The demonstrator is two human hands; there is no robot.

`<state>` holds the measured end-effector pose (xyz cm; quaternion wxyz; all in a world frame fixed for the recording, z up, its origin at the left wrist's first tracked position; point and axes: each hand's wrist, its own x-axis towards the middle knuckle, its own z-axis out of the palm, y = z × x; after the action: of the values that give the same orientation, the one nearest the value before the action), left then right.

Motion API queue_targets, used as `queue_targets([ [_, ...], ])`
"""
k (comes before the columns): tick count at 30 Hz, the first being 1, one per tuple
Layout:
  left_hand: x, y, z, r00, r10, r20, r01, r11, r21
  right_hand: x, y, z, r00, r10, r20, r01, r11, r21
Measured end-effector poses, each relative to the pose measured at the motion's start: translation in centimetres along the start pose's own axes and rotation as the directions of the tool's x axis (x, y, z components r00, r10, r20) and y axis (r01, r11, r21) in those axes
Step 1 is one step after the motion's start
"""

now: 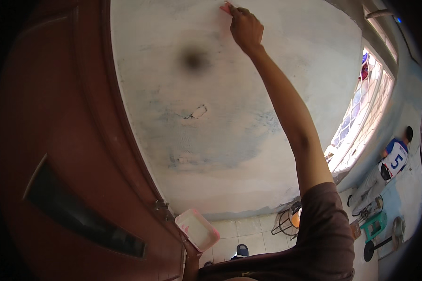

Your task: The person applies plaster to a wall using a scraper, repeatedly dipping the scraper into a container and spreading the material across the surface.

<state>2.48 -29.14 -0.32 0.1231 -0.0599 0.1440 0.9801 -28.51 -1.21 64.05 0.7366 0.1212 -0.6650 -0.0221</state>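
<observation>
My right hand (246,29) is raised high against the wall, its fingers closed round a small pink putty scraper (225,8). The scraper's edge lies at or very near the wall surface (248,140). Low on the left, my left hand (192,252) holds a pink-rimmed plastic tub (215,233) from beneath and the side. Whitish paste coats the inside of the tub. Patches of white and faded blue cover the wall, with a chipped spot (199,111) near its middle. A dark round blur appears over the upper wall.
A red-brown door (47,117) with a dark glass panel (79,215) stands at the left. To the right is a window with a white grille (356,112). A person (396,157) is by the far right wall, near a green stool (375,226). A dark metal-framed stand (286,222) sits on the tiles.
</observation>
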Motion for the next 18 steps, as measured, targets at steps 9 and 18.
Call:
queue_targets([
  [9, 0.1, 0.2, -2.7, 0.996, -0.071, 0.045, 0.074, 0.995, -0.064, -18.1, -11.3, 3.3, 0.706, -0.427, 0.565, 0.414, 0.896, 0.160],
  [18, -0.9, 0.6, -1.2, 0.993, -0.102, 0.059, 0.108, 0.988, -0.108, -0.4, 0.2, 2.7, 0.994, 0.017, 0.105, -0.014, 0.999, -0.035],
])
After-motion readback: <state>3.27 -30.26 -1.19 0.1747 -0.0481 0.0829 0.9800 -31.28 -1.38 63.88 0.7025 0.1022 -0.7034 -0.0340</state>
